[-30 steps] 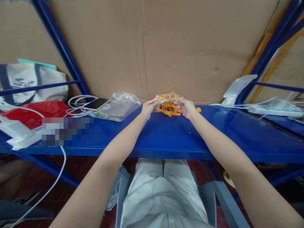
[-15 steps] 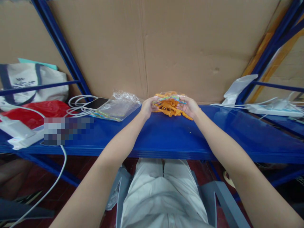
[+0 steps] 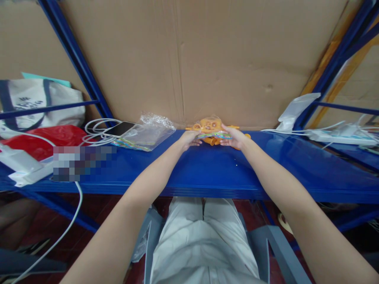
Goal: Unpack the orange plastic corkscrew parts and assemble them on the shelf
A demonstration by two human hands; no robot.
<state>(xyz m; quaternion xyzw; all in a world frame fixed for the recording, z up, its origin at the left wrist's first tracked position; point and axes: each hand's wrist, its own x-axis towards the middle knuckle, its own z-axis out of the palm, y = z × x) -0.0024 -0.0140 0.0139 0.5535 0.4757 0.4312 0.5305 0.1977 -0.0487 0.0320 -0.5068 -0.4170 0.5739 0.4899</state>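
Observation:
My left hand (image 3: pixel 189 140) and my right hand (image 3: pixel 234 137) are at the back of the blue shelf, each closed on one end of a clear plastic bag (image 3: pixel 215 135) with a multicoloured strip along its edge. The strip runs level between them. Orange pieces (image 3: pixel 211 125), some tube-shaped, show through and behind the film. A few more poke out below the strip and beside my right wrist. Whether the upper ones lie inside the bag or behind it I cannot tell.
Left of my hands lie another clear bag (image 3: pixel 148 136), a phone (image 3: pixel 123 128) and coiled white cable (image 3: pixel 97 132). Further left are a red bag (image 3: pixel 50 138), a canvas tote (image 3: pixel 65 104) and a white power strip (image 3: pixel 26 167). A cardboard wall (image 3: pixel 225 59) stands behind.
My hands have drawn slightly closer together and lower. The bag's coloured strip has come down in front of the orange pieces, covering more of them.

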